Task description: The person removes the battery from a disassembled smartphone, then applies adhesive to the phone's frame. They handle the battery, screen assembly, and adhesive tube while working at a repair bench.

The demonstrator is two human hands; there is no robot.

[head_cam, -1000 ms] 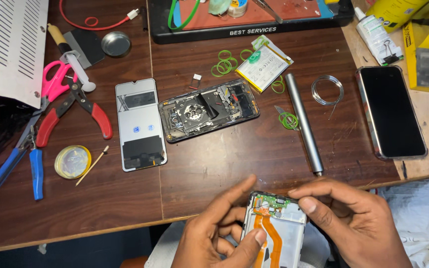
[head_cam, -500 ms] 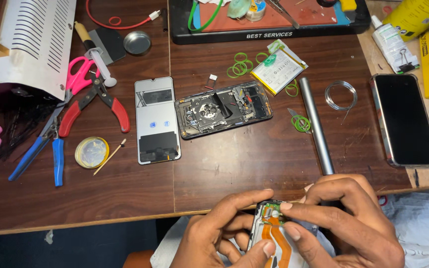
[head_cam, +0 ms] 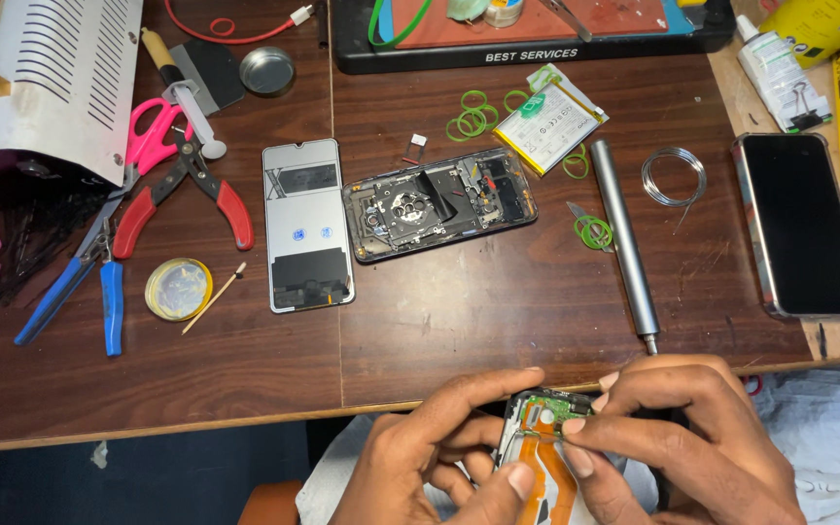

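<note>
While your left hand [head_cam: 439, 452] steadies the opened phone frame [head_cam: 542, 447] at six o'clock below the table [head_cam: 498, 331] edge, your right hand [head_cam: 687, 437] pinches at its green board. Judging by the stripped chassis [head_cam: 439, 204], back cover [head_cam: 306, 226] and battery [head_cam: 548, 119] at twelve o'clock, teardown looks well along, with reassembly left.

A phone-repair workshop, seen over a dark wooden bench [head_cam: 498, 321].

Opened handsets lay at the bench's centre: a stripped phone frame [head_cam: 439, 204] beside a detached back panel [head_cam: 307, 226], with a loose battery [head_cam: 548, 121] at one o'clock. Red-handled pliers [head_cam: 187, 194], pink scissors [head_cam: 153, 136] and blue cutters [head_cam: 80, 282] sat toward nine o'clock, a slim metal screwdriver [head_cam: 622, 248] at three, and a black repair mat tray [head_cam: 537, 34] at twelve.
</note>
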